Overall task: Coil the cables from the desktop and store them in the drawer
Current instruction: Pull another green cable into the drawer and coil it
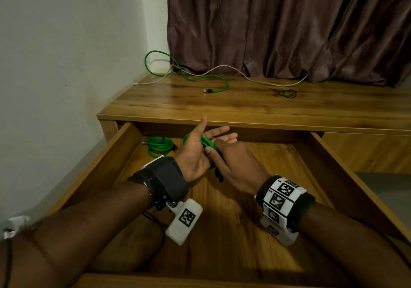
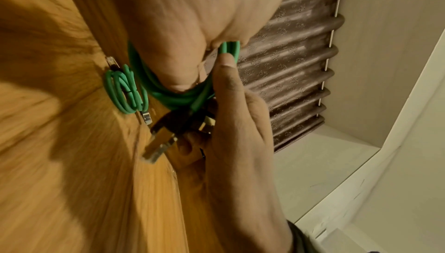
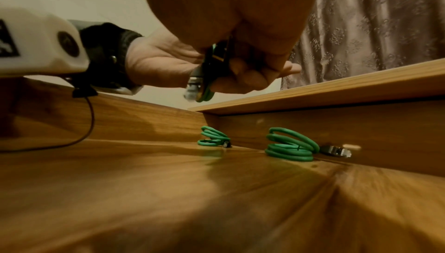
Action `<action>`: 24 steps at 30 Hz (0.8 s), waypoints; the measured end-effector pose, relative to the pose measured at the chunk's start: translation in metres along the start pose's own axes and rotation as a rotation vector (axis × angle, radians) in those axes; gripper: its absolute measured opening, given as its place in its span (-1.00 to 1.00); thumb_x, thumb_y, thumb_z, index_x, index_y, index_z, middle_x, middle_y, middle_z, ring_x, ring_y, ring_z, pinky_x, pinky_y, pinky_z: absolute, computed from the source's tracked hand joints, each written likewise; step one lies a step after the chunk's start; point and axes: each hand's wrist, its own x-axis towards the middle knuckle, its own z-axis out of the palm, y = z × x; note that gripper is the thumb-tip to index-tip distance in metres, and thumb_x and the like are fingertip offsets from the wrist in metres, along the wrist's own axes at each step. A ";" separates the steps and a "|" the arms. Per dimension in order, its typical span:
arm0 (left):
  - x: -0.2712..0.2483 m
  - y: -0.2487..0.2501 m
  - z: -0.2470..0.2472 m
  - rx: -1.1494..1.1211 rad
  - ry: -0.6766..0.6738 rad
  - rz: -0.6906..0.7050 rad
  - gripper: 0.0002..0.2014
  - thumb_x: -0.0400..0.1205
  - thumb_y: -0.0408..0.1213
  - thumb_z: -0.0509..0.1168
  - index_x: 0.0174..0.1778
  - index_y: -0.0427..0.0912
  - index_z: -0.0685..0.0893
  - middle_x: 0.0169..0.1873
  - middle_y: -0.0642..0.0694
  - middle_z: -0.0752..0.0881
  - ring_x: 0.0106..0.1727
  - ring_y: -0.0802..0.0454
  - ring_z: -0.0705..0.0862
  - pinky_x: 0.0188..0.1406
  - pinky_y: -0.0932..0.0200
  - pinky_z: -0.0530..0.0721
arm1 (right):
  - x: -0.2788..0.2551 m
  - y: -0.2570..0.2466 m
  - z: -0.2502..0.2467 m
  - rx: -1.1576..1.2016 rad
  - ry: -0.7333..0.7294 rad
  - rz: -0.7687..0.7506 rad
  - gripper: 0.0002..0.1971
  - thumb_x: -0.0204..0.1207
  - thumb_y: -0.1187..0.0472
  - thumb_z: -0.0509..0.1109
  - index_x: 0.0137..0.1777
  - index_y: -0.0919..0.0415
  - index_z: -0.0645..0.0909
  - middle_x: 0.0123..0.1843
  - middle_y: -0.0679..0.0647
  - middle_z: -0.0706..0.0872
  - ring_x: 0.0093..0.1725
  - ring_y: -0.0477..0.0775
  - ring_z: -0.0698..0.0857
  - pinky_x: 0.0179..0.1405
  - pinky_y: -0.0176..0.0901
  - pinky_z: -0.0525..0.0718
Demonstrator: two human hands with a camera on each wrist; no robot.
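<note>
Your left hand [image 1: 195, 154], fingers straight, wears a green coil [image 1: 205, 143] which your right hand [image 1: 233, 163] pinches. Two coils [image 3: 290, 145] lie in the drawer [image 1: 333, 160]. On the worktop [image 1: 244, 103], green cable [image 1: 200, 78], white cable [image 1: 255, 79] and black cable [image 1: 288, 93] remain.

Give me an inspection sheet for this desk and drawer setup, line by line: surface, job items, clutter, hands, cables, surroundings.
Surface: wooden desktop, with the open drawer pulled out below it.
Job's things: green coil in hand, wrapped around the left hand above the drawer; two stored green coils on the drawer floor near the back.
Clutter: small black tie on the desktop.
Grippers: left hand fingers extended, coil looped over it; right hand pinching the coil by its plug ends.
Cables: loose green cable and loose white cable uncoiled on the desktop.
Surroundings: brown curtain behind, white wall at left.
</note>
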 end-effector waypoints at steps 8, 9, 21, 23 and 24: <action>-0.001 -0.004 0.004 0.025 -0.033 -0.107 -0.25 0.66 0.29 0.33 0.33 -0.45 0.66 0.05 -0.33 0.75 0.06 -0.12 0.80 0.30 0.04 0.75 | -0.002 -0.004 -0.002 -0.115 0.127 0.137 -0.44 0.79 -0.30 0.05 -0.37 -0.04 0.51 -0.49 -0.09 0.57 -0.52 -0.10 0.53 -0.54 -0.11 0.38; -0.001 -0.004 0.005 0.005 -0.039 -0.114 -0.29 0.65 0.27 0.36 0.28 -0.42 0.66 -0.02 -0.31 0.75 0.02 -0.11 0.80 0.31 0.04 0.74 | -0.002 -0.004 -0.002 -0.109 0.121 0.174 -0.41 0.77 -0.33 0.05 -0.42 -0.02 0.45 -0.52 -0.07 0.55 -0.54 -0.08 0.52 -0.54 -0.10 0.35; -0.003 -0.008 0.011 0.085 -0.002 -0.088 -0.30 0.64 -0.05 0.51 0.55 -0.48 0.54 0.26 -0.37 0.70 0.22 -0.13 0.76 0.53 0.01 0.63 | 0.000 0.004 -0.003 0.086 0.039 0.302 -0.37 0.68 -0.29 0.12 -0.51 0.14 0.42 -0.58 0.01 0.50 -0.57 -0.01 0.49 -0.47 0.17 0.49; -0.003 -0.009 0.012 0.097 0.017 -0.096 -0.30 0.63 -0.05 0.52 0.55 -0.47 0.55 0.37 -0.40 0.71 0.27 -0.15 0.76 0.42 0.03 0.72 | 0.000 0.007 -0.001 0.103 0.005 0.341 -0.38 0.72 -0.24 0.15 -0.52 0.12 0.42 -0.60 0.00 0.49 -0.58 -0.05 0.47 -0.48 0.08 0.43; -0.004 -0.010 0.012 0.118 0.020 -0.101 -0.31 0.64 -0.03 0.51 0.53 -0.46 0.56 0.37 -0.42 0.72 0.23 -0.16 0.79 0.27 0.02 0.80 | 0.001 0.009 -0.001 0.119 -0.012 0.357 -0.40 0.76 -0.18 0.18 -0.51 0.11 0.45 -0.59 -0.01 0.51 -0.57 -0.06 0.48 -0.47 0.01 0.41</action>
